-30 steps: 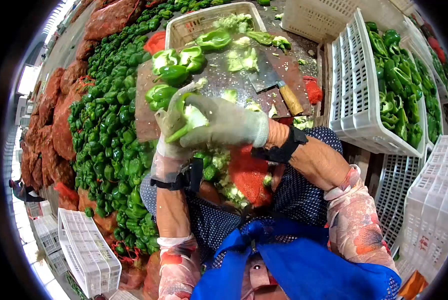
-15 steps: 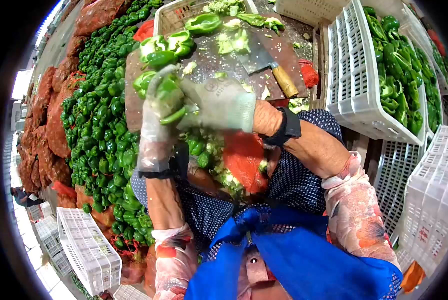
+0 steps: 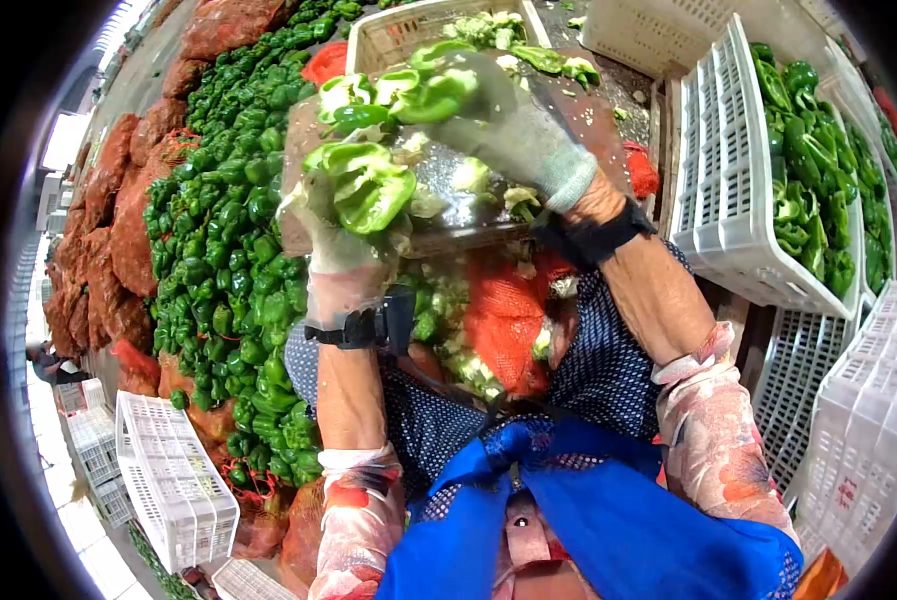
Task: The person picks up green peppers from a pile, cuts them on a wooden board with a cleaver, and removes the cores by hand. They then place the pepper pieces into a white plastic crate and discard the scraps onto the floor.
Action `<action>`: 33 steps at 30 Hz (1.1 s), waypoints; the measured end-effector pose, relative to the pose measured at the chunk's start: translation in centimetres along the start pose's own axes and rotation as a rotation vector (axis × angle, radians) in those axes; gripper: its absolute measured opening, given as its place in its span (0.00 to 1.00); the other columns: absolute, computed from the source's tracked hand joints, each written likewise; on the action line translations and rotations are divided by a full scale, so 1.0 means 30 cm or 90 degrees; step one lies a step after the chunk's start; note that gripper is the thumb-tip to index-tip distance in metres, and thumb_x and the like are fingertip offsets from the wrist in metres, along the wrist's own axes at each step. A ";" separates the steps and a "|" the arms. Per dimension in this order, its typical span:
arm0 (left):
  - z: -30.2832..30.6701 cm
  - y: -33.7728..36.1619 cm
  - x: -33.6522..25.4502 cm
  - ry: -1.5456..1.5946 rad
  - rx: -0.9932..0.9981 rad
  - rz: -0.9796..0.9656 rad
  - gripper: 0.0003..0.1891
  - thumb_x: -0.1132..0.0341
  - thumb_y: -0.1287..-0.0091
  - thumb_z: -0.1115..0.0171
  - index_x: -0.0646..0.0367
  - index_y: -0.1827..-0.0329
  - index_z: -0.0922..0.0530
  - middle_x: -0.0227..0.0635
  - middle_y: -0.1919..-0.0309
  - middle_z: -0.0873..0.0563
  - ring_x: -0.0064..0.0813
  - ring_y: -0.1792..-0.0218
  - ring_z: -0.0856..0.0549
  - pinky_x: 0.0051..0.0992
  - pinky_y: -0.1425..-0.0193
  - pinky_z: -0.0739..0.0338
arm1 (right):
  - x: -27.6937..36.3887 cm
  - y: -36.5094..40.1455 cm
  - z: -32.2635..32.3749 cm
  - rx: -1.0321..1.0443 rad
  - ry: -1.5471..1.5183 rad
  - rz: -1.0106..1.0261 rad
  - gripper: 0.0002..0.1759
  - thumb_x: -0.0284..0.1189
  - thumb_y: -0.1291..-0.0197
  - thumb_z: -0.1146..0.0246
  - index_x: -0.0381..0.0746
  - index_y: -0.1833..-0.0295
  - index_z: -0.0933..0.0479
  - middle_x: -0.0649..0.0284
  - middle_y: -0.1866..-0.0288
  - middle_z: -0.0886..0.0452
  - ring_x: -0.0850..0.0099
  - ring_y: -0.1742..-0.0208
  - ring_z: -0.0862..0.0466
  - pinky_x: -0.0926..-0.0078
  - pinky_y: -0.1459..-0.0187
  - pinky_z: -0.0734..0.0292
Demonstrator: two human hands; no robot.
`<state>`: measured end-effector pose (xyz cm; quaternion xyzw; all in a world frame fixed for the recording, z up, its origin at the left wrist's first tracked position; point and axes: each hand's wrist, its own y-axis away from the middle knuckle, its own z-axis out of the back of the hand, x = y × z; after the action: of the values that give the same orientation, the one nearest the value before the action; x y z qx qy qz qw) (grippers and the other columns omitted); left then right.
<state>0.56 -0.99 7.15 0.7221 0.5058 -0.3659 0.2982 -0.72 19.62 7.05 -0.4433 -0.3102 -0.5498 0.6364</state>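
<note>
My left hand (image 3: 344,250), in a pale, dirty glove, grips an opened green bell pepper half (image 3: 374,188), its hollow inside facing up. My right hand (image 3: 519,130), in a grey-green glove and blurred by motion, reaches over the dark cutting board (image 3: 434,243). Its fingers are at another green bell pepper half (image 3: 437,98), seemingly holding it. More cut pepper pieces (image 3: 347,95) lie beside that half at the board's left. Pale pepper cores (image 3: 472,175) and seeds are scattered on the board. The knife is largely hidden behind my right hand.
Whole green peppers (image 3: 214,250) form a long heap at left, beside red mesh sacks (image 3: 134,225). A white crate (image 3: 724,170) of cut peppers stands at right. Another crate (image 3: 389,40) sits behind the board. A red mesh bag (image 3: 507,325) and trimmings lie between my knees.
My hands have moved apart from around one pepper. The left now shows an opened half, and the right has gone up and across the board with another half. The view has shifted slightly.
</note>
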 end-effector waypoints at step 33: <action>0.123 0.007 -0.127 0.025 -0.016 -0.099 0.45 0.34 0.37 0.45 0.59 0.28 0.44 0.49 0.33 0.39 0.55 0.34 0.32 0.56 0.37 0.29 | -0.040 0.189 0.647 -0.250 -1.040 0.288 0.15 0.37 0.40 0.34 0.40 0.52 0.23 0.69 0.68 0.22 0.77 0.69 0.21 0.74 0.59 0.22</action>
<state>-0.91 -5.96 8.28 0.6841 0.5705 -0.3674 0.2677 6.37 37.73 12.76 -0.8517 -0.4740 0.0364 0.2205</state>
